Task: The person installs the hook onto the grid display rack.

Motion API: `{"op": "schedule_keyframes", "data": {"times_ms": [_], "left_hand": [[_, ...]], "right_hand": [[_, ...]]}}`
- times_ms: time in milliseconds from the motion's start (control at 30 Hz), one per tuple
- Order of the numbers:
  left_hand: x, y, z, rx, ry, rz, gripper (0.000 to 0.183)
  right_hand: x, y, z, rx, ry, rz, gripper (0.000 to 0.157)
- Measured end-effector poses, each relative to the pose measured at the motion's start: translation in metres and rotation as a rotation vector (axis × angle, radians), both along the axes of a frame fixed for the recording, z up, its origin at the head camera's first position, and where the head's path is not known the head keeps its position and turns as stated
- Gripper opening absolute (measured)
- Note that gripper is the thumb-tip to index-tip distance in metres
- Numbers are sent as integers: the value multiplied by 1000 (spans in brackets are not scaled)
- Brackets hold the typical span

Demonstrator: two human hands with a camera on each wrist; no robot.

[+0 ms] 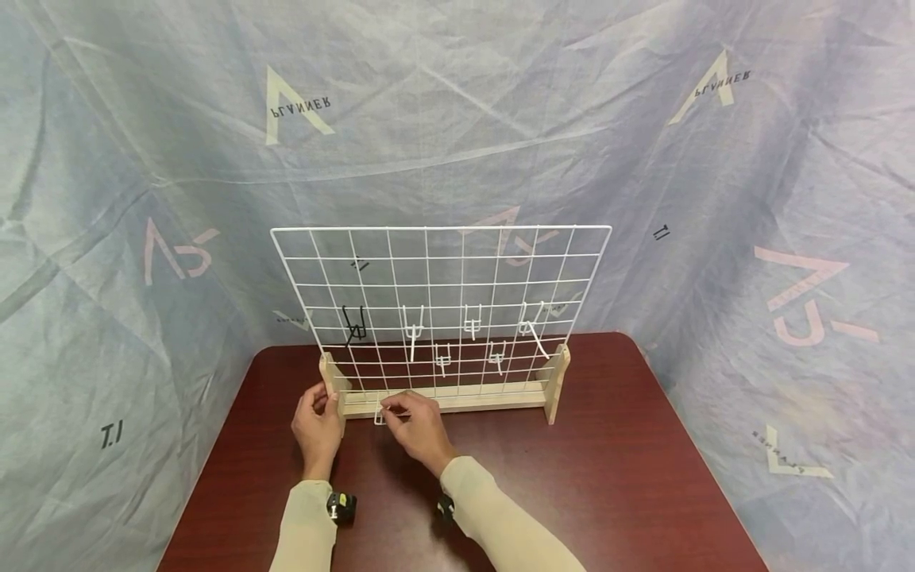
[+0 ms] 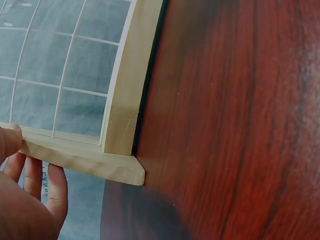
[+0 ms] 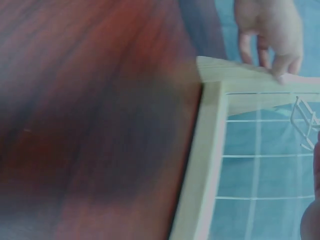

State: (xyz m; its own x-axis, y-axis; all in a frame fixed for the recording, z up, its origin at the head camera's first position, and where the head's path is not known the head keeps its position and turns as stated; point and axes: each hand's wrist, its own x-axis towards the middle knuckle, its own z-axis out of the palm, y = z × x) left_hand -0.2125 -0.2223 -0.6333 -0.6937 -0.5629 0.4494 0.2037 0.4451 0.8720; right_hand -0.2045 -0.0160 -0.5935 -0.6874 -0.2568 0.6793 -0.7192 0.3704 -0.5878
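Note:
A white wire grid panel point(image 1: 443, 274) stands in a pale wooden base with two side supports. My left hand point(image 1: 318, 429) grips the left wooden support point(image 1: 333, 381); in the left wrist view the thumb and fingers point(image 2: 57, 187) lie on opposite sides of the wood. With thumb and fingertips, my right hand point(image 1: 422, 429) pinches a white wire hook point(image 1: 379, 415) low in front of the grid's left part. The right wrist view shows this hook point(image 3: 300, 120) in front of the wires, while most of the right hand falls outside that frame.
A black hook point(image 1: 355, 326) hangs at the grid's left, and several white hooks, one of them a long-armed hook point(image 1: 532, 327), hang further right. The stand rests on a reddish-brown table point(image 1: 608, 461). Grey printed cloth point(image 1: 443, 103) surrounds the table.

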Motion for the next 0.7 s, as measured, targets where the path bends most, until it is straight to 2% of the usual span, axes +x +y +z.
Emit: {"op": "schedule_keyframes", "data": {"times_ms": [100, 233, 467, 700], "left_hand": [[0, 0, -1, 5, -5, -2, 26], [0, 1, -1, 3, -10, -1, 26], [-1, 1, 0, 1, -10, -2, 27], [1, 1, 0, 8, -26, 1, 27]], "right_hand": [[-1, -1, 10, 2, 143, -5, 14], [-2, -1, 25, -12, 258, -9, 17], [-3, 1, 49, -13, 348, 11, 16], [-4, 1, 66, 24, 446, 11, 18]]}}
